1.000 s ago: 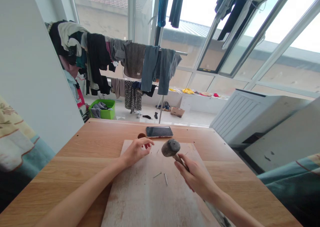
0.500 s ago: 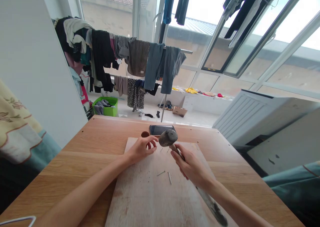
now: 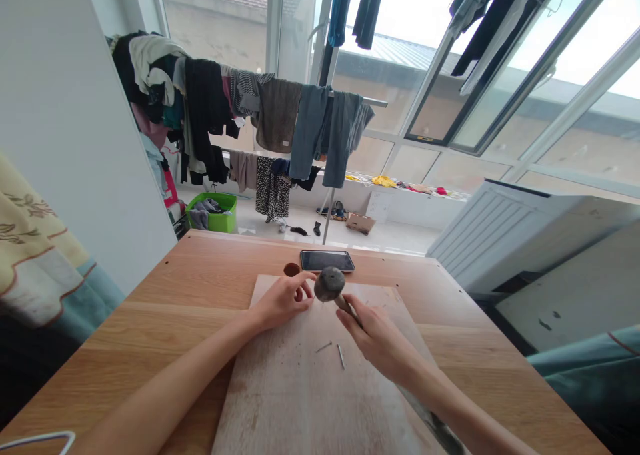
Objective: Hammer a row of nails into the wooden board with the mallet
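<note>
A: Fig. — long axis, dark-grey round-headed hammer [image 3: 330, 284]?
B: Diag.; head pointing far-L, handle near-R, over pale wooden board [image 3: 295, 401], far end.
A: Hands?
B: R. hand [image 3: 375, 331] wrapped round handle; L. hand [image 3: 283, 300] nr. head, fingers bent, pinch unclear.

Bright, backlit through tall white-framed glass windows [image 3: 395, 118] — clipped to white in the sky [image 3: 407, 5]. Shadowed along the left edge of the flat pale wooden board [image 3: 295, 401]. Stretched wide-angle toward frame edges — soft in fine detail.
</note>
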Demonstrator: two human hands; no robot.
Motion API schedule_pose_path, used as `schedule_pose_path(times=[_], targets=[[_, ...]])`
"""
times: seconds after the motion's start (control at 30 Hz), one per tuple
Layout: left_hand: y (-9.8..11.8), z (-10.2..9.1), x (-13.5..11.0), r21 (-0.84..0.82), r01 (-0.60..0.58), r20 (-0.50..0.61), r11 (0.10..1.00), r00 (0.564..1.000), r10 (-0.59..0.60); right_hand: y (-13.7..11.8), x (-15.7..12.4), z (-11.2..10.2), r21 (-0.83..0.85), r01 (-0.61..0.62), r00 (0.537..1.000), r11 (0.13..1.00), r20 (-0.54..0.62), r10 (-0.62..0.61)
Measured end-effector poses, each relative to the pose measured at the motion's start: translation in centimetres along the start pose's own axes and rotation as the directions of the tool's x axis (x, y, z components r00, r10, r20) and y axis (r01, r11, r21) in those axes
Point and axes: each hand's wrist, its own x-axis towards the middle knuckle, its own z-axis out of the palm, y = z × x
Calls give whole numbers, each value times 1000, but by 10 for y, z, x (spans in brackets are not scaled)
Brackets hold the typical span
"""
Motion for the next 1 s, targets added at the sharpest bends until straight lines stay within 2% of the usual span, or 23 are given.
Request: schedule_pose_path(times=[0.13,0.17,0.23,0.3,0.4,0.5,0.6,0.67,0.73,0.8,0.83,0.9,0.93,1.0], targets=[[10,-8,-1,145,21,-19,989,1000,-18,-1,-6,-4,-1,-1,1000,1000,10,1],[17,-10,-2,212,-2,6,977,1000,1,0,-8,-6,16,-16,1000,1000,9,16],[35,-11,-8,357,-101,136,929,989,55,2,-13,-10,51,-53,998,997,19,52],[57,-6,-16,499,-230,296,836,951,86,4,-17,-13,73,-78,997,994,28,76],[84,17,-30,656,-420,438,627,889,136,9,-21,-13,83,-79,997,993,20,77],[96,43,-40,720,-536,490,441,843,223,13,-22,-10,85,-74,997,994,13,74],[92,49,-41,742,-551,481,383,834,270,17,-23,-9,79,-78,997,994,11,77],[84,37,-36,710,-547,481,443,836,263,18,-24,-9,83,-84,996,993,13,83],[71,16,-26,643,-466,415,607,879,235,17,-25,-11,93,-90,996,992,21,88],[55,-5,-17,479,-288,214,829,954,208,15,-25,-12,107,-99,995,989,27,97],[46,-12,-13,364,-208,93,908,978,187,13,-24,-13,119,-108,994,987,31,105],[29,-21,-8,153,-106,-86,983,989,120,9,-22,-13,151,-132,991,980,42,127],[22,-22,-7,87,-79,-129,993,987,90,8,-21,-12,165,-145,989,976,51,138],[12,-20,-8,44,-48,-149,998,987,54,6,-19,-11,175,-153,988,973,62,144]])
